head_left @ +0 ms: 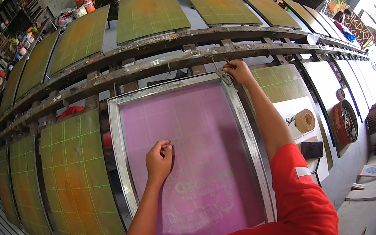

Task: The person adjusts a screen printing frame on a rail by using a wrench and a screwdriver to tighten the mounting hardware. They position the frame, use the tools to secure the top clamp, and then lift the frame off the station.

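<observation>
A silk-screen printing frame (116,128) with a pale metal rim and purple mesh (195,136) lies in front of me. Faint lettering and a drawing show in the lower part of the mesh. Above its middle, my left hand (159,160) is curled with the fingers drawn together; anything inside them is hidden. My right hand (238,72) reaches to the frame's far right corner, fingers closed beside a small metal bracket (224,77) fixed there. What those fingers grip is too small to make out.
Long stained rails (156,67) run beyond the frame. Green-orange gridded boards (78,182) lie on both sides of them. On the right, a white board holds a tape roll (304,121) and a dark block (312,149), near a round red tin (345,122).
</observation>
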`<action>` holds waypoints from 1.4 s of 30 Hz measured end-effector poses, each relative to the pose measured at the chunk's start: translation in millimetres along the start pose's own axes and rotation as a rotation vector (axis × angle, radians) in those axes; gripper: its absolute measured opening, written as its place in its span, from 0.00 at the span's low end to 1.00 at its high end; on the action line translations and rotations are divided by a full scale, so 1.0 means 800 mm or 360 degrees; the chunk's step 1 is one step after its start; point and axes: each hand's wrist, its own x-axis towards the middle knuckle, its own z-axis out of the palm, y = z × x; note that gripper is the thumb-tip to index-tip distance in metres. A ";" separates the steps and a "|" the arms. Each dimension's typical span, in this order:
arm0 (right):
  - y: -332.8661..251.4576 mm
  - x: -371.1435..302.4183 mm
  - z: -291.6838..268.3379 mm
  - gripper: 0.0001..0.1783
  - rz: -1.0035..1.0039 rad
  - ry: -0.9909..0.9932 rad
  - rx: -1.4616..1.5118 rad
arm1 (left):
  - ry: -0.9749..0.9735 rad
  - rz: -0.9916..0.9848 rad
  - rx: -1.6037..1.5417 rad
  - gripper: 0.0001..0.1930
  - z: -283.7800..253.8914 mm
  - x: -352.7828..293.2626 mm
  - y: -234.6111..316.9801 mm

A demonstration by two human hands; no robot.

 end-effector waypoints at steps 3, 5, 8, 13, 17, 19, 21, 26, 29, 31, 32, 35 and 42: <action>-0.015 0.007 -0.004 0.14 -0.0017 -0.0089 -0.0008 | 0.0005 0.0033 0.0002 0.11 -0.001 -0.001 0.000; -0.033 0.013 0.001 0.13 -0.0054 -0.0121 -0.0005 | 0.0003 0.0037 0.0040 0.11 -0.005 -0.002 0.000; -0.016 0.013 0.005 0.12 0.0057 0.0055 0.0245 | 0.0000 0.0028 -0.0005 0.11 -0.001 0.000 0.003; 0.013 -0.006 0.017 0.11 0.0465 0.0545 0.0610 | 0.0000 0.0047 -0.0034 0.11 -0.004 -0.001 -0.001; 0.039 -0.009 0.014 0.13 0.0582 0.0654 0.0649 | -0.0025 -0.0021 -0.0050 0.12 0.000 0.000 0.003; 0.037 -0.010 0.023 0.14 0.0590 0.0654 0.0756 | -0.0025 -0.0109 -0.0041 0.12 -0.001 0.002 0.003; 0.031 -0.010 0.031 0.14 0.0557 0.0666 0.0851 | -0.0083 -0.0166 0.0008 0.12 -0.002 0.006 0.009; 0.027 -0.014 0.035 0.13 0.0599 0.0709 0.0758 | -0.0289 0.0004 0.0253 0.14 -0.003 0.026 0.063; 0.021 -0.017 0.038 0.12 0.0609 0.0759 0.0734 | -0.0305 0.0265 0.0374 0.17 0.018 0.069 0.102; 0.011 -0.016 0.044 0.11 0.0647 0.0779 0.0681 | -0.0226 0.0645 0.0483 0.20 0.048 0.113 0.108; 0.009 -0.015 0.045 0.11 0.0666 0.0791 0.0655 | -0.0258 0.0751 0.0526 0.22 0.062 0.134 0.119; 0.030 -0.011 0.036 0.11 0.0676 0.0798 0.0691 | -0.0457 0.0947 0.0699 0.28 0.119 0.193 0.150; 0.007 -0.017 0.036 0.08 0.0568 0.0725 0.0772 | -0.0665 0.0998 0.0849 0.35 0.224 0.264 0.147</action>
